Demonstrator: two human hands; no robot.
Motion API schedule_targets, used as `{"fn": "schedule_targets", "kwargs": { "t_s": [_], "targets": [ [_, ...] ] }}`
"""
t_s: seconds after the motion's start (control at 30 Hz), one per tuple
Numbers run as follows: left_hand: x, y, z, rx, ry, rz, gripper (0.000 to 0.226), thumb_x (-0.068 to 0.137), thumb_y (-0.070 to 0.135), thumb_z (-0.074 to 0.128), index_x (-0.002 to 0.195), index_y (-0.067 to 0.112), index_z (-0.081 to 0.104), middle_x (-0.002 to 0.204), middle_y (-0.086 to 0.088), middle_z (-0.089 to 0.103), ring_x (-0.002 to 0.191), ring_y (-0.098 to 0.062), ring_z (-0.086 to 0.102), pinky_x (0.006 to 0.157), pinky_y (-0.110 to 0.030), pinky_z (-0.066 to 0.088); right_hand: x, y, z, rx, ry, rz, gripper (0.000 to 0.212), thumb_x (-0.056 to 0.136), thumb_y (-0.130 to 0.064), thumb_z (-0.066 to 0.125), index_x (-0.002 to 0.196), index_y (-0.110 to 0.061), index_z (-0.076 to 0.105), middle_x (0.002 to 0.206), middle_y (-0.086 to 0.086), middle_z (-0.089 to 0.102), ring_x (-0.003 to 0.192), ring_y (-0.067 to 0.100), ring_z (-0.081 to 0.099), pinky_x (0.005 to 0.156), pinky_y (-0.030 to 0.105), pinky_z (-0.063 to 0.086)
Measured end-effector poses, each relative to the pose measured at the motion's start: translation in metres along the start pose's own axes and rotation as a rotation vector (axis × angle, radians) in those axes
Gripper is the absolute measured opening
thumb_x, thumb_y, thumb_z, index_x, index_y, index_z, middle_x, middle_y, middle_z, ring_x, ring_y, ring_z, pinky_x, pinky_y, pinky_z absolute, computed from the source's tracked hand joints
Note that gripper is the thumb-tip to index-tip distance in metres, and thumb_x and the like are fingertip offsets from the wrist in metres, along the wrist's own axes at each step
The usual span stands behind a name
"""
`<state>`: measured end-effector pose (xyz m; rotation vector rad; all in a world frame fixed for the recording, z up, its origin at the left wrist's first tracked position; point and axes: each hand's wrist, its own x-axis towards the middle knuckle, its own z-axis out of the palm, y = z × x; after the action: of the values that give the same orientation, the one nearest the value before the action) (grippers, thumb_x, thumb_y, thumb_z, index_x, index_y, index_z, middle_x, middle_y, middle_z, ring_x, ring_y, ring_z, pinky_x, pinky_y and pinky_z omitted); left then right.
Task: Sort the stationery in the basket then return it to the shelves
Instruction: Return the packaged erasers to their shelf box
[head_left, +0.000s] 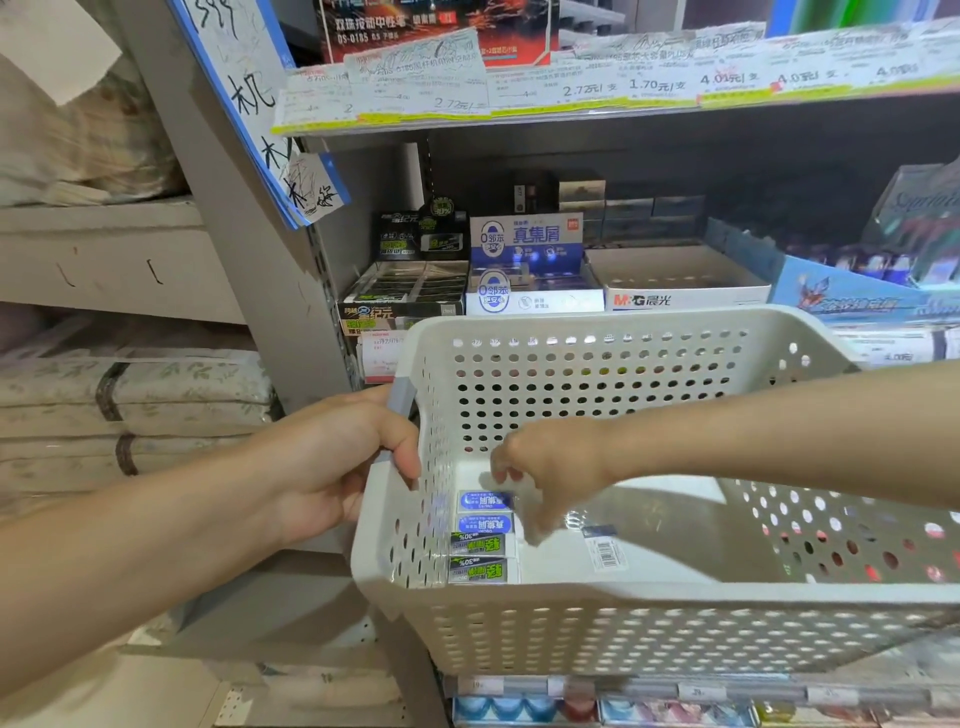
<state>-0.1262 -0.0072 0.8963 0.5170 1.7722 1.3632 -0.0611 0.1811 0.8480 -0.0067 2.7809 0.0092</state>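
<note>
- The left hand (332, 462) reaches in from the lower left, arm stretched forward, and grips the left rim of a white perforated basket (649, 623), fingers curled over the edge and its grey handle.
- The right hand (550, 467) comes in from the right, wrist bent, fingers pointing down into the basket.
- Just beside the left-hand grip, inside the basket wall, lie four erasers in a row: two blue erasers (485, 512) nearer the right fingertips, two green-and-black erasers (483, 558) below them.
- A barcode label (605, 553) lies on the basket floor, right of the fingers.
- Behind the basket, shelves (571, 111) hold eraser boxes (535, 280) and price tags.
- The right fingers are blurred; they seem to pinch something pale, but I cannot tell.
</note>
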Motion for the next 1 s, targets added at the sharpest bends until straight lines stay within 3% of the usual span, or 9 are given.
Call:
{"fn": "schedule_targets", "kwargs": {
  "t_s": [0.1, 0.2, 0.33, 0.5, 0.57, 0.7, 0.87, 1.0],
  "targets": [
    [-0.003, -0.001, 0.002, 0.01, 0.012, 0.024, 0.078, 0.04, -0.008, 0.048, 0.113, 0.016, 0.066, 0.113, -0.021, 0.068, 0.114, -0.045, 0.057, 0.099, -0.063, 0.04, 0.01, -0.003, 0.019, -0.072, 0.006, 0.027, 0.072, 0.067, -0.039, 0.079, 0.129, -0.018, 0.047, 0.123, -0.003, 0.055, 0.106, 0.021, 0.058, 0.081, 0.029, 0.05],
    [-0.005, -0.003, 0.003, 0.023, 0.011, 0.048, 0.078, 0.037, -0.005, 0.049, 0.11, 0.019, 0.068, 0.112, -0.019, 0.069, 0.114, -0.044, 0.057, 0.099, -0.063, 0.04, 0.016, -0.004, 0.025, -0.084, 0.036, 0.049, 0.07, 0.068, -0.042, 0.077, 0.127, -0.018, 0.049, 0.12, -0.004, 0.056, 0.102, 0.022, 0.06, 0.079, 0.033, 0.053],
    [-0.006, -0.006, 0.002, 0.025, 0.012, 0.048, 0.08, 0.037, -0.005, 0.048, 0.11, 0.019, 0.068, 0.11, -0.017, 0.07, 0.112, -0.042, 0.059, 0.097, -0.061, 0.044, 0.021, -0.001, 0.026, -0.072, 0.053, 0.025, 0.042, 0.07, -0.032, 0.073, 0.107, -0.016, 0.06, 0.108, 0.0, 0.06, 0.088, 0.02, 0.06, 0.059, 0.025, 0.045],
    [-0.005, -0.003, 0.001, 0.044, 0.021, 0.016, 0.078, 0.041, -0.005, 0.047, 0.112, 0.018, 0.067, 0.11, -0.017, 0.07, 0.11, -0.04, 0.061, 0.097, -0.061, 0.044, 0.022, 0.009, 0.024, -0.095, 0.062, 0.03, 0.032, 0.07, -0.036, 0.071, 0.091, -0.015, 0.061, 0.1, 0.001, 0.06, 0.084, 0.021, 0.062, 0.058, 0.028, 0.048],
    [-0.003, -0.001, 0.002, 0.046, 0.032, 0.005, 0.076, 0.039, -0.005, 0.048, 0.108, 0.019, 0.069, 0.107, -0.017, 0.071, 0.109, -0.041, 0.061, 0.097, -0.061, 0.044, 0.022, 0.01, 0.025, -0.112, 0.072, 0.018, 0.037, 0.07, -0.041, 0.072, 0.094, -0.015, 0.06, 0.101, 0.0, 0.059, 0.084, 0.02, 0.06, 0.054, 0.026, 0.041],
    [-0.001, 0.0, 0.003, 0.059, 0.033, -0.022, 0.074, 0.043, -0.008, 0.047, 0.108, 0.019, 0.069, 0.106, -0.016, 0.071, 0.11, -0.042, 0.061, 0.097, -0.06, 0.044, 0.025, 0.011, 0.028, -0.132, 0.072, -0.019, 0.042, 0.075, -0.043, 0.07, 0.106, -0.016, 0.06, 0.105, 0.0, 0.057, 0.091, 0.02, 0.059, 0.067, 0.031, 0.052],
    [0.001, 0.0, 0.003, 0.061, 0.043, -0.04, 0.063, 0.066, -0.016, 0.04, 0.109, 0.02, 0.069, 0.106, -0.015, 0.072, 0.108, -0.041, 0.062, 0.093, -0.058, 0.048, 0.025, 0.011, 0.028, -0.12, 0.08, -0.048, 0.028, 0.068, -0.039, 0.072, 0.074, -0.015, 0.058, 0.079, 0.005, 0.064, 0.067, 0.02, 0.053, 0.053, 0.028, 0.042],
    [-0.001, 0.001, 0.002, 0.052, 0.054, -0.029, 0.063, 0.066, -0.016, 0.041, 0.111, 0.02, 0.068, 0.107, -0.017, 0.071, 0.108, -0.041, 0.062, 0.094, -0.059, 0.047, 0.022, 0.014, 0.018, -0.106, 0.105, -0.061, 0.036, 0.066, -0.045, 0.074, 0.074, -0.012, 0.062, 0.071, 0.005, 0.064, 0.064, 0.021, 0.056, 0.057, 0.031, 0.049]
  ]
}}
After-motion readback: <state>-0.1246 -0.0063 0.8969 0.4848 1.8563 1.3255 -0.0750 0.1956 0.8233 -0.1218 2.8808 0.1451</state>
